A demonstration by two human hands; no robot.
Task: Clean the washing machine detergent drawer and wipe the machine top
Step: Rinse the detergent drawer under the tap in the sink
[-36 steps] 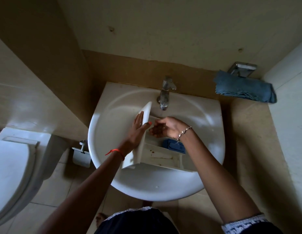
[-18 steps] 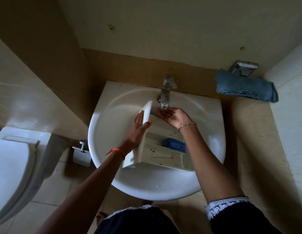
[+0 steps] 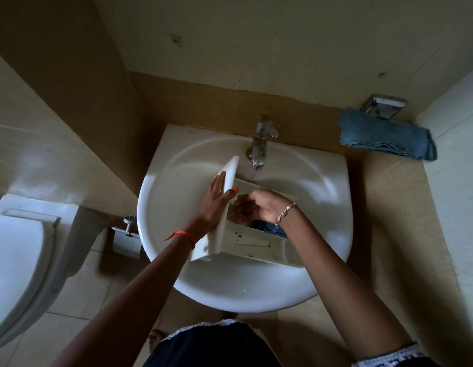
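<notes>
A white detergent drawer point(image 3: 246, 242) lies in the round white sink point(image 3: 172, 186), its front panel standing up on the left and brown stains showing in its near compartment. My left hand point(image 3: 214, 202) grips the front panel, fingers flat on its outer face and thumb hooked over the edge. My right hand point(image 3: 254, 206) reaches down into the drawer's far compartment with curled, wet fingers; whether it holds anything is hidden. A blue insert point(image 3: 269, 227) shows just under that wrist. Water runs from the chrome tap point(image 3: 259, 144) behind the drawer.
A folded blue cloth point(image 3: 386, 136) lies on the ledge at the back right beside a chrome holder point(image 3: 383, 104). A white toilet point(image 3: 21, 255) stands at the left, with a paper holder point(image 3: 127, 238) between it and the sink. Tiled walls close in both sides.
My right hand went up under the tap's stream half a second ago and has come back down into the drawer. My left hand and the drawer have stayed put.
</notes>
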